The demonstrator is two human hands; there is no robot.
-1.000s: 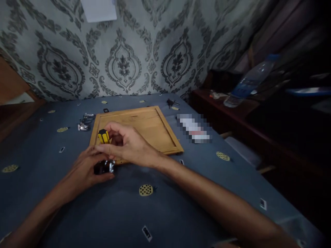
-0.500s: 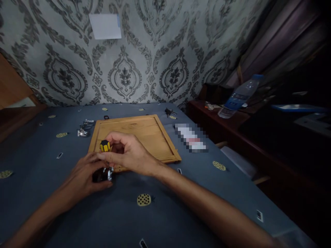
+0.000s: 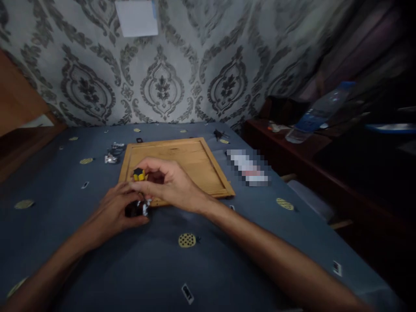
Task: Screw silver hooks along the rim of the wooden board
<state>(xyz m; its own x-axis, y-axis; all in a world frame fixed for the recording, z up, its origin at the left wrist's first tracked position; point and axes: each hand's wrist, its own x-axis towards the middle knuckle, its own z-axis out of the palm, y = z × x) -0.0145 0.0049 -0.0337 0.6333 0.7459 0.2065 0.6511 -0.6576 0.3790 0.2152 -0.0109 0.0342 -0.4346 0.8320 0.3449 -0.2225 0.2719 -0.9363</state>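
Note:
Pinched in the fingers of my right hand (image 3: pixel 169 182) is a screwdriver (image 3: pixel 139 174), its black-and-yellow handle end pointing up; the shaft and tip are hidden behind my hands. My left hand (image 3: pixel 118 203) curls around a shiny metal hinge (image 3: pixel 145 209) at the near left corner of a wooden cabinet door (image 3: pixel 182 158). Its thumb lies on the near side, and its fingertips meet those of my right hand just below the handle. The door lies flat on a blue patterned cloth.
More metal hinges (image 3: pixel 112 158) lie left of the door. Behind its far right corner is a small dark object (image 3: pixel 219 134), and a blurred-out flat item (image 3: pixel 248 168) rests to the right. A plastic bottle (image 3: pixel 320 115) stands on a dark red ledge (image 3: pixel 276 151).
The whole view has tilted downward and shifted slightly, so everything sits a little higher and further right. Both hands keep their places at the hinge and screwdriver.

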